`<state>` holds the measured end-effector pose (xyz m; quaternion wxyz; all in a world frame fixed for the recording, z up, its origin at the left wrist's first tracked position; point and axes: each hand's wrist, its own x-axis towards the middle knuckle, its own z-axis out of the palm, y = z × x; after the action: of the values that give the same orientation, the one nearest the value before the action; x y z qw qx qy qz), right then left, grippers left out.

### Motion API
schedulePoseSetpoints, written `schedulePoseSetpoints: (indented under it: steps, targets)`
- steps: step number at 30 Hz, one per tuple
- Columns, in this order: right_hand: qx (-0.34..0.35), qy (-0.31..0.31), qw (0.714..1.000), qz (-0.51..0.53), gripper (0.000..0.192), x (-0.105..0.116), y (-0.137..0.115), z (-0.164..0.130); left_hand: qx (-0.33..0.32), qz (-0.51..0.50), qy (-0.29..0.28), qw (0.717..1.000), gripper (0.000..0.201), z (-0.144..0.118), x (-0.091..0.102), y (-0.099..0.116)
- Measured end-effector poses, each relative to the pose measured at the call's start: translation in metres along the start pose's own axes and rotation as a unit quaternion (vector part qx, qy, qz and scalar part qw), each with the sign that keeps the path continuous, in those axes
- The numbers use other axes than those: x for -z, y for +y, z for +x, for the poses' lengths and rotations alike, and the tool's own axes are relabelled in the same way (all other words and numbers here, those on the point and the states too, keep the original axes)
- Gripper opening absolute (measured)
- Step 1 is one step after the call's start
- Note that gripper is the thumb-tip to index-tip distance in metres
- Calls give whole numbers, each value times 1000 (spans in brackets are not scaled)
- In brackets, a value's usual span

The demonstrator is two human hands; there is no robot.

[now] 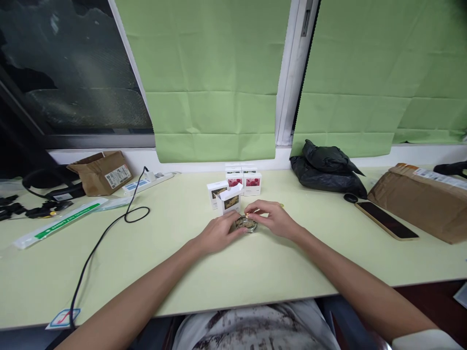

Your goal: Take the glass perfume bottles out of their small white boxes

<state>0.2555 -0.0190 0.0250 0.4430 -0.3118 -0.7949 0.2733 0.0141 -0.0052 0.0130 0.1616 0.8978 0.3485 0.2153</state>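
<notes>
On the table in front of me sits a small round glass container [246,224] with brownish contents that I cannot make out. My left hand [222,232] is closed around its left side, thumb at the near rim and fingers at the far side. Over its top, my right hand [270,217] pinches a tiny orange-gold piece [247,214], too small to name. Just behind the hands stands a white box [229,200] with its flap up and a dark picture on its front. A similar white box [215,192] is beside it.
Several small white boxes with pink pictures [252,183] stand behind. A black cable [105,231], power strip [151,181] and open cardboard box [102,172] are on the left. On the right lie a black plastic bag [326,167], a phone [386,220] and a brown package [423,201].
</notes>
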Motion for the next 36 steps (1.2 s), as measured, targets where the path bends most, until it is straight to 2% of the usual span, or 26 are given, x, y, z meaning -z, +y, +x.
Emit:
schedulePoseSetpoints:
  steps: [36]
  targets:
    - [-35, 24, 998, 36, 26, -6, -1, -7, 2, -13, 2, 1000, 39, -1, -1, -3]
